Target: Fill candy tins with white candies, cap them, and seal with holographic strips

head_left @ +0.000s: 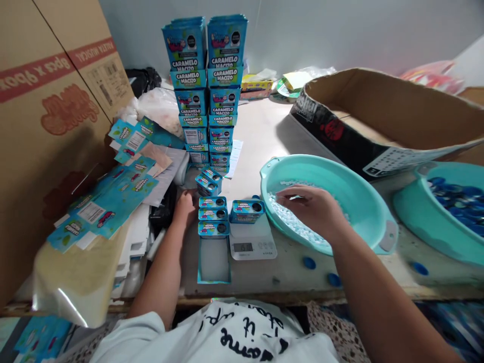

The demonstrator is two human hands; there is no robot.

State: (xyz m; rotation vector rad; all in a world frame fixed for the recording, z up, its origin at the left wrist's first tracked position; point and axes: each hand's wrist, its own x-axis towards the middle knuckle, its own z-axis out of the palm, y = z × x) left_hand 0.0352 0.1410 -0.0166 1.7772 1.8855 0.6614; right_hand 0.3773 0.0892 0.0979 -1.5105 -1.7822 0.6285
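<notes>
Reaching right hand (308, 206): over white pellets (298, 224) in the turquoise basin (355, 201), fingers curled; grip unclear.
Left hand (185, 205): near the small Caramelo Macizo boxes (213, 214), partly curled; cannot tell if it holds anything.
Digital scale (255, 244): under one blue box (246, 212), between open carton (214, 280) and basin.

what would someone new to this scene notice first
The eye likely goes first to the two tall side-by-side stacks of blue candy boxes at the back, left of centre. Next comes the big turquoise basin right of centre, where the right hand hovers over white pieces. The huge cardboard carton filling the left edge also stands out.
</notes>
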